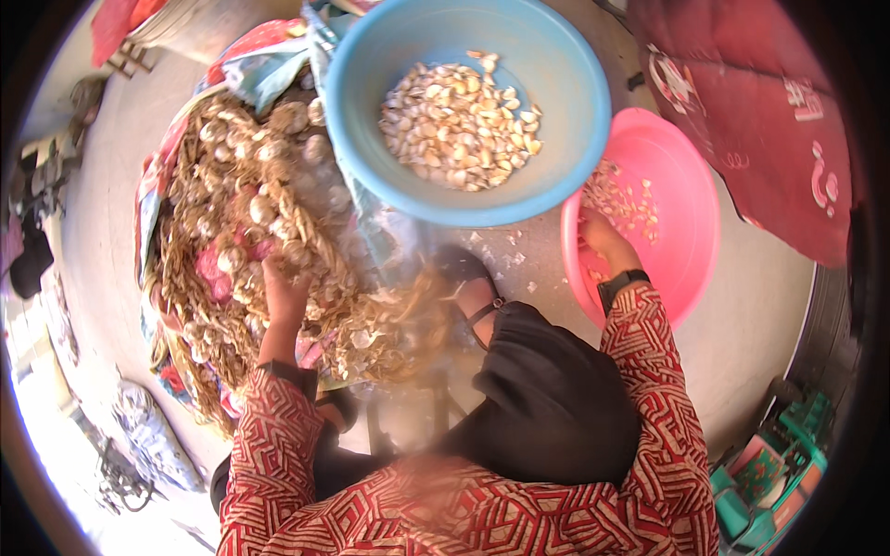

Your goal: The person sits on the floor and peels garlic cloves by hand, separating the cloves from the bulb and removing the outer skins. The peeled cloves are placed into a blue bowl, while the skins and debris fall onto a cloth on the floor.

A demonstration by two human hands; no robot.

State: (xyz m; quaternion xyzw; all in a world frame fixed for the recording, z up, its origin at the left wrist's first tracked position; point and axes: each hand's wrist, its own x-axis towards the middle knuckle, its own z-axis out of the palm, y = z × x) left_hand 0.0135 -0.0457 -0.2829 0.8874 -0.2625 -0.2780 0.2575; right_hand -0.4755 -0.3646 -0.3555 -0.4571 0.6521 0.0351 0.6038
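My left hand (285, 288) rests among braided garlic bulbs (263, 208) with dry stalks, heaped on a patterned cloth (149, 187). Its fingertips are partly lost in the heap, so I cannot tell whether they grip a bulb. Over on the right, my right hand (606, 240) reaches inside the near-left rim of a pink plastic basin (685, 229). Loose garlic cloves (636, 208) lie in that basin, and the fingers are partly hidden there. Ahead, a larger blue plastic basin (570, 132) holds a mound of separated cloves (455, 125).
Bits of garlic skin (514, 258) litter the floor beside my sandalled foot (480, 306). A dark red printed cover (751, 125) hangs at the upper right. A green plastic container (786, 472) stands lower right, and a patterned bundle (149, 431) lies lower left.
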